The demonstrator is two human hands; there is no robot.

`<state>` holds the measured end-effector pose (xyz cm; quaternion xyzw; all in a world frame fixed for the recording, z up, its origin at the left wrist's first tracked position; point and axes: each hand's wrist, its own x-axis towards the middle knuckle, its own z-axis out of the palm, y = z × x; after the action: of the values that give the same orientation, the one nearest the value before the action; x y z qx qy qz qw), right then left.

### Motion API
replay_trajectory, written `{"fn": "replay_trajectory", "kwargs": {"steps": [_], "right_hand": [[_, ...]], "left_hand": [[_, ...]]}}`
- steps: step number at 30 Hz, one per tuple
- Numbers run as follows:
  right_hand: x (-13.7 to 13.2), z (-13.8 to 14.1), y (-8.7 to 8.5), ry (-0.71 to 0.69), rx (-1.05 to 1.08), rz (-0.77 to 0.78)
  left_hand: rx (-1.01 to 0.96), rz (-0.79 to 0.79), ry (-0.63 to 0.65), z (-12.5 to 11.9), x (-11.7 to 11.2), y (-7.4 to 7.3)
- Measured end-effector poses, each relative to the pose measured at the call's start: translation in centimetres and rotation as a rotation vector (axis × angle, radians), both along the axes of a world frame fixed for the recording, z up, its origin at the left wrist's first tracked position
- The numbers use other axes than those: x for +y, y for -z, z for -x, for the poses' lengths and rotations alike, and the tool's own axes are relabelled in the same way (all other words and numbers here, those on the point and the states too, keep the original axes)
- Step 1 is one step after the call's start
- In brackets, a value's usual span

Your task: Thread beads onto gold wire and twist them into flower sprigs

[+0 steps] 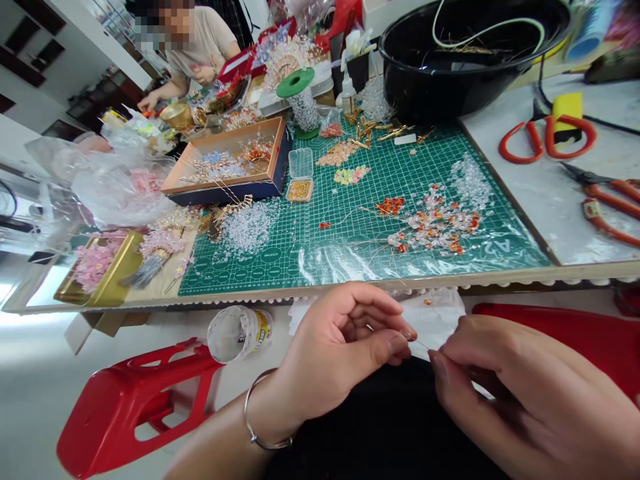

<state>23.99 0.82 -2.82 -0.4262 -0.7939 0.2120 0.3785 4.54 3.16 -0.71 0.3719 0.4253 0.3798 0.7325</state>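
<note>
My left hand [345,347] and my right hand [520,393] are held close together over my lap, below the table edge. A thin metal wire [417,342] runs between them, pinched by the left thumb and fingers at one end and by the right fingertips at the other. Anything small on the wire is hidden by my fingers. A crumpled white tissue [435,320] lies just behind the hands, with a few tiny orange beads on it. A metal bangle [263,413] circles my left wrist.
A green cutting mat [300,257] on the table holds clear and orange beadwork. Red-handled scissors [545,137] and pliers [605,207] lie to the right, beside a black basin [450,53]. A red plastic stool [135,407] stands at lower left. Across the table, a co-worker [193,47] handles small items.
</note>
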Motion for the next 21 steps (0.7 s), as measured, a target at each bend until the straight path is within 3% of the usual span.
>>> {"fn": "replay_trajectory", "kwargs": {"steps": [8,21], "right_hand": [[-0.03,0.08,-0.48,0.008,-0.006,0.012],[-0.03,0.11,-0.42,-0.016,0.011,0.024]], "left_hand": [[0.153,-0.103,0.028,0.26,-0.37,0.05],[-0.155,0.073,0.001,0.18,-0.07,0.65]]}}
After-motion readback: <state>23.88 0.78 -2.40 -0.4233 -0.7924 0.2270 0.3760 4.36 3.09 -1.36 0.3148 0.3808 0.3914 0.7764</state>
